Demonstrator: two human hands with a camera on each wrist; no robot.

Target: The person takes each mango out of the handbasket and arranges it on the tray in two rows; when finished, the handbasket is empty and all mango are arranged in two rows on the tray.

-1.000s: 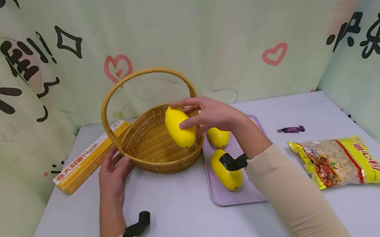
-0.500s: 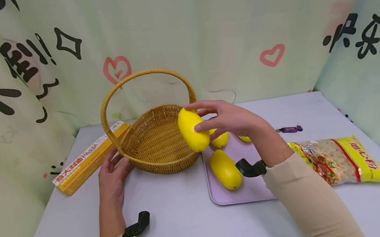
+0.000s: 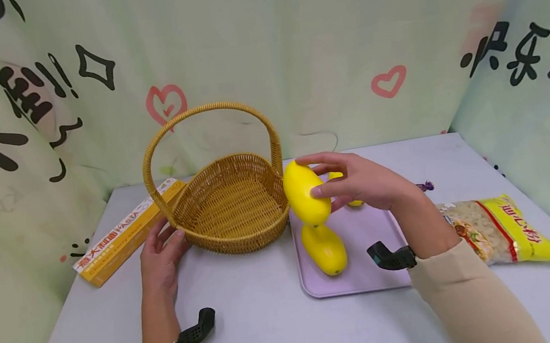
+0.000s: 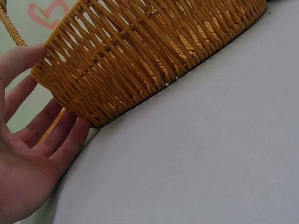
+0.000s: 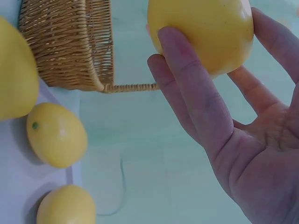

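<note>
My right hand (image 3: 364,181) holds a yellow mango (image 3: 306,193) up between thumb and fingers, beside the right rim of a wicker basket (image 3: 234,243) and over the left part of a lilac tray (image 3: 367,282). In the right wrist view the fingertips press on the held mango (image 5: 205,32). On the tray lies another mango (image 3: 325,253), its upper end overlapped by the held one; more mangoes are partly hidden behind my right hand. My left hand (image 3: 162,259) touches the basket's outer left side. In the left wrist view its thumb lies at the rim and its fingers against the woven wall (image 4: 117,70).
A yellow pasta box (image 3: 128,234) lies slantwise left of the basket. Right of the tray is a plastic food bag (image 3: 517,230), partly covered by my right forearm. A purple wrapped candy (image 3: 426,186) shows behind my wrist. The curtain (image 3: 284,64) stands behind the table.
My right hand has carried the mango rightward and a little down, from over the basket to over the tray's left side. My left hand has stayed at the basket.
</note>
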